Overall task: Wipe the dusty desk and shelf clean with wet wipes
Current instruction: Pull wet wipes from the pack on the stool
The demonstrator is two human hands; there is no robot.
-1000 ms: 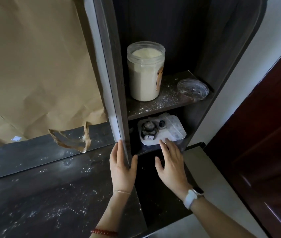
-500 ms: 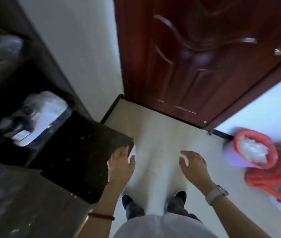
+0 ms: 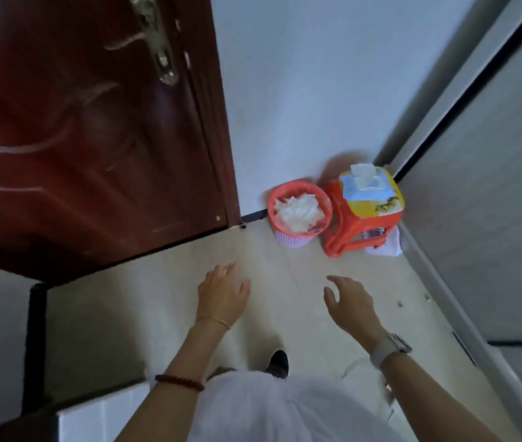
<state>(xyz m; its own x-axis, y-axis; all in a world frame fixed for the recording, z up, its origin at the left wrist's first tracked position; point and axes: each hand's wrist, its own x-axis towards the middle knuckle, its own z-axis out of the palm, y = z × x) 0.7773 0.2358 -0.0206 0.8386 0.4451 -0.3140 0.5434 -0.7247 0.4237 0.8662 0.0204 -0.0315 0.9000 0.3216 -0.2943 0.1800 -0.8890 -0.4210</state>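
tiled floor [image 3: 164, 282] | wipes pack [image 3: 366, 186] on red stool [image 3: 361, 218] (corner) | left hand [image 3: 221, 293], right hand [image 3: 350, 298] spread, empty

left hand [image 3: 221, 296], right hand [image 3: 350, 299] empty, wipes pack [image 3: 366, 186] on stool [image 3: 361, 218]

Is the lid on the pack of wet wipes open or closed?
Open. The white flip lid stands up on the light blue wet wipes pack on the red plastic stool, and a white wipe pokes out.

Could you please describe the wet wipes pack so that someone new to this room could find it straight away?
Look to the corner right of the dark red door. A red stool stands there beside a red-rimmed bin. The wet wipes pack lies on the stool: pale blue, a white wipe sticking up.
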